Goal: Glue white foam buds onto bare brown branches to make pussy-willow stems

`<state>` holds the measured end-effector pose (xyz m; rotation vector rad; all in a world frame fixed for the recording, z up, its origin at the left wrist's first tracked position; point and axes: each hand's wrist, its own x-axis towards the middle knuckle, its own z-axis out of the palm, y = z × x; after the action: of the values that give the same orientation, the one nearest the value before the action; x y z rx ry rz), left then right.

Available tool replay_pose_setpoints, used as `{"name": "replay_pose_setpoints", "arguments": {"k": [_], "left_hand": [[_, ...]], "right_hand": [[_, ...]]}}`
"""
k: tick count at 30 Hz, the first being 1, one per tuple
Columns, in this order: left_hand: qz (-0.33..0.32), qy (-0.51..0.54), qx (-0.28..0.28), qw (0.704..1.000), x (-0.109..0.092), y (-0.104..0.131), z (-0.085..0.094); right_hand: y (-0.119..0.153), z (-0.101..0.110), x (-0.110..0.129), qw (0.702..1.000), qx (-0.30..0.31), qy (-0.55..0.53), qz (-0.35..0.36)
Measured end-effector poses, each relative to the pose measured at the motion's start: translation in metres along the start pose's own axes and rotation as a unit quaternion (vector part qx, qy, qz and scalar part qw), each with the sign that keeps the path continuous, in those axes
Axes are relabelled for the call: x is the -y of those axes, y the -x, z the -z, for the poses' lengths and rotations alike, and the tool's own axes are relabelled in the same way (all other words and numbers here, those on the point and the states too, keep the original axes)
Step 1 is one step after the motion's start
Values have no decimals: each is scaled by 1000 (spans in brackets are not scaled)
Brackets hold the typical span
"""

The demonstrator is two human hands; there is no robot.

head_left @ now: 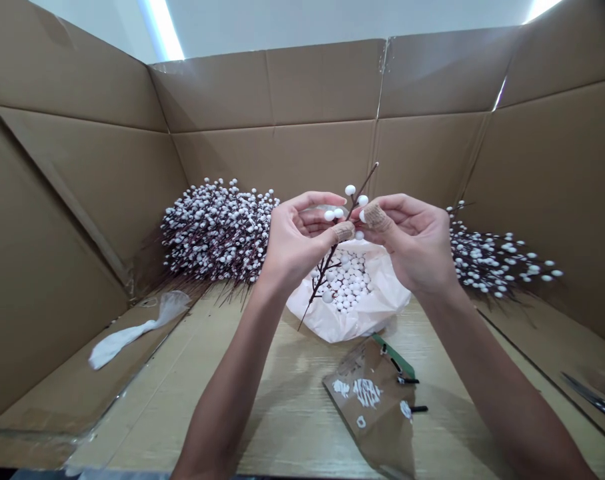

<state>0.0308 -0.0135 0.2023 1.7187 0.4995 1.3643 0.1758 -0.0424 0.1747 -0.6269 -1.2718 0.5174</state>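
Note:
A dark brown artificial berry stem (323, 272) slants up between my hands, with several white berries near its upper part. My left hand (307, 230) pinches the stem, its taped thumb lying along the twig. In the fingers of my right hand (407, 233), whose thumb is also taped, a white berry (363, 217) is pinched beside the stem. Whether that berry sits on a twig is hidden by the fingers. Right below both hands stands an open pale plastic bag (387, 280) full of loose white berries (349, 283).
A large pile of white-berried stems (217, 230) lies at the left, a smaller bunch (497, 260) at the right. A piece of cardboard (369, 400) with white smears and black clips lies in front. A white plastic pouch (137, 333), scissors (592, 397) and cardboard walls (282, 93) surround the table.

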Motion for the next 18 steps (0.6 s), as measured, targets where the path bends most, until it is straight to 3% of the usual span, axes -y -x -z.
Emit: {"name": "replay_pose_setpoints", "arguments": {"k": [18], "left_hand": [[-4, -5, -27, 1000, 6, -1, -4]], "right_hand": [[-1, -1, -10, 1000, -15, -17, -4]]}}
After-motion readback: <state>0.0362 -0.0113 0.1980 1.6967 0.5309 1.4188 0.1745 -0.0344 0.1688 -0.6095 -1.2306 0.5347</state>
